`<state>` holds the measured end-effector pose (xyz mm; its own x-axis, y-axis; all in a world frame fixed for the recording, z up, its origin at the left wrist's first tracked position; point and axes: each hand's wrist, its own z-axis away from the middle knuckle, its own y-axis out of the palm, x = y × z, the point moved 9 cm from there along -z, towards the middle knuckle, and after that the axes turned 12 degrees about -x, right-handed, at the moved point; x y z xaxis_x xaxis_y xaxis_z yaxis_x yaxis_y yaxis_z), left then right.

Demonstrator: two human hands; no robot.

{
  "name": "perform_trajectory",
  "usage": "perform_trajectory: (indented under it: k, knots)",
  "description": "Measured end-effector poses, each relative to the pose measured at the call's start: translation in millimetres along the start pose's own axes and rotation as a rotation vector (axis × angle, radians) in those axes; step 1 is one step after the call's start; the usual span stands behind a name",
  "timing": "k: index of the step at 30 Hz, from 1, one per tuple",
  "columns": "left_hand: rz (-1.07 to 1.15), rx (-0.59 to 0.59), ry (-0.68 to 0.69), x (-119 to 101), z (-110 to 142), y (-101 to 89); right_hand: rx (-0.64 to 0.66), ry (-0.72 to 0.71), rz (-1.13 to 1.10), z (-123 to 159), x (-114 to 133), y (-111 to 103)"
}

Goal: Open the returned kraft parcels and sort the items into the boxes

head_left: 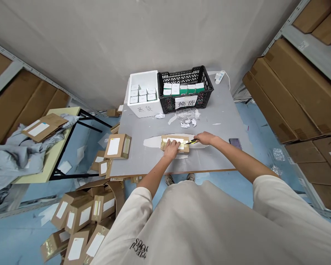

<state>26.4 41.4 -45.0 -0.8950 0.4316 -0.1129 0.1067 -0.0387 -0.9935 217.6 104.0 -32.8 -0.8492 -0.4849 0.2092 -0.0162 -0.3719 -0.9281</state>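
A small brown cardboard box (185, 148) sealed with clear tape lies near the front of the grey table (143, 162). My left hand (171, 148) rests on its top, fingers stretched out and holding nothing. At the box's right end is my right hand (205, 138), closed around a yellow-and-black utility knife (192, 141). The knife's tip meets or nearly meets the taped edge; I cannot tell whether it has gone in. Pale worn patches (152, 142) show on the tabletop beside the box.
Behind stand a white foam box (145, 110) and a black crate (208, 88), both holding small cartons. Crumpled paper (188, 123) lies before the crate. Another cardboard box (114, 146) sits at the table's left edge, a phone (235, 143) at right. Parcels (79, 217) crowd the floor at left.
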Motion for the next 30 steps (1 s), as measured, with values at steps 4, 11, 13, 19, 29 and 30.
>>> perform_trajectory:
  k: [4, 11, 13, 19, 29, 30]
  knots:
    - [-0.023, 0.004, -0.006, 2, 0, -0.3, 0.031, 0.04, -0.069, 4, -14, 6]
    - [0.019, -0.016, -0.007, 4, -1, 1.3, 0.006, 0.151, -0.65, 43, -16, 49]
    - [0.013, -0.017, 0.0, 3, -2, 2.2, -0.001, 0.206, -0.781, 54, -14, 66]
    - [0.034, -0.019, -0.021, 4, 0, 4.0, -0.023, 0.253, -0.929, 62, -15, 98]
    - [-0.006, -0.047, 0.001, -1, 0, 1.6, -0.085, 0.264, -0.956, 63, -11, 104]
    - [-0.003, -0.051, 0.001, -1, 0, 1.2, -0.094, 0.262, -0.955, 62, -9, 104]
